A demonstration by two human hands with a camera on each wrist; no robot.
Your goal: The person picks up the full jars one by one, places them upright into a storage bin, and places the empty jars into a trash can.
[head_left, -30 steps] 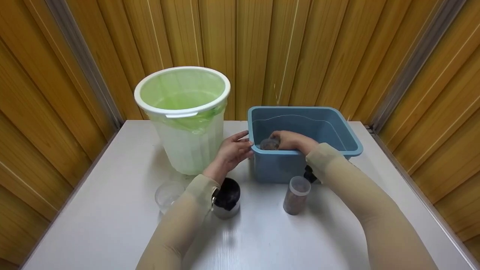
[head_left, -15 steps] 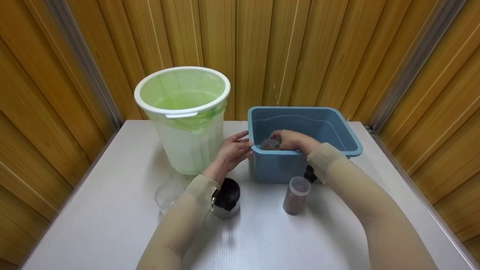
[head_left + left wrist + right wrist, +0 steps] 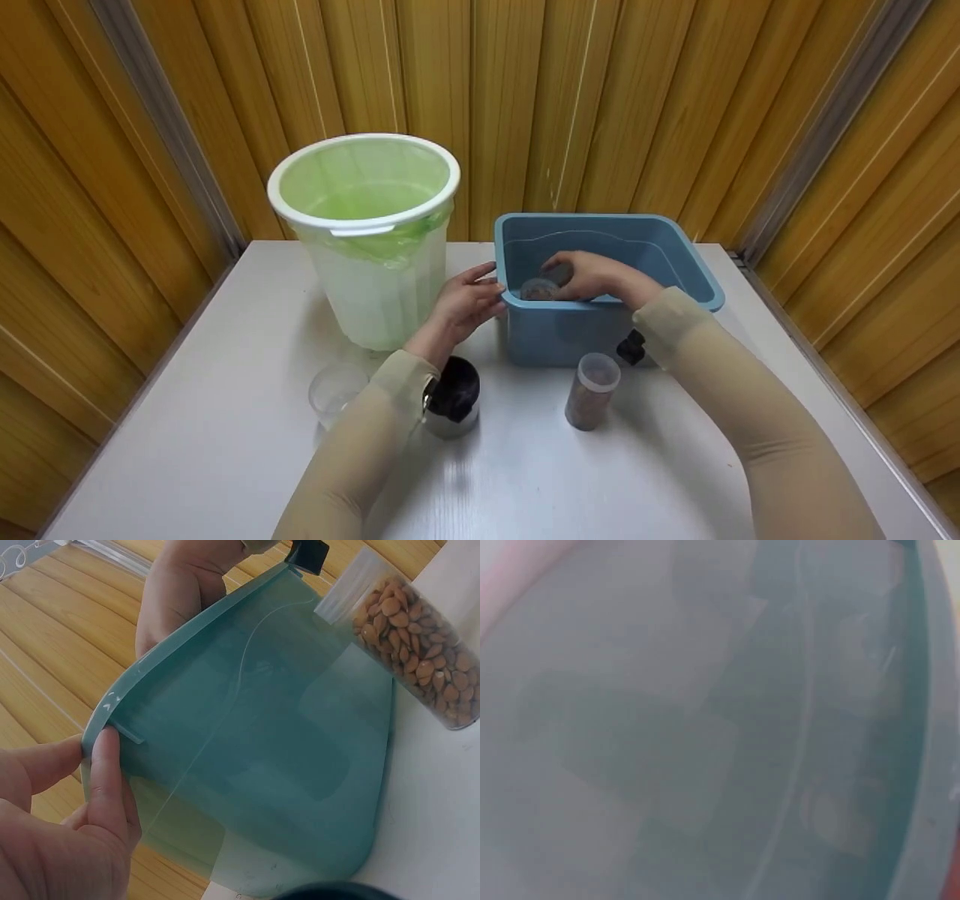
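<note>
A blue plastic basin [image 3: 705, 289] holding water stands at the back right of the white table. My left hand [image 3: 466, 301] pinches its near left corner rim between thumb and fingers [image 3: 105, 787]. My right hand [image 3: 596, 276] reaches inside the basin and grips a small round clear jar [image 3: 538, 289] just behind the near wall. From the left wrist view, the right hand [image 3: 184, 592] shows above the basin's rim [image 3: 187, 637]. The right wrist view is a blur of the basin's [image 3: 930, 727] blue-green inside.
A white bucket [image 3: 375, 300] with a green liner stands left of the basin. On the table in front lie an empty clear cup [image 3: 335, 388] and a clear jar of almonds [image 3: 592, 390] [image 3: 412, 652]. Wooden walls close in three sides.
My right hand has shifted a little right and farther into the basin, with its wrist lifted. The left hand and the basin have stayed put.
</note>
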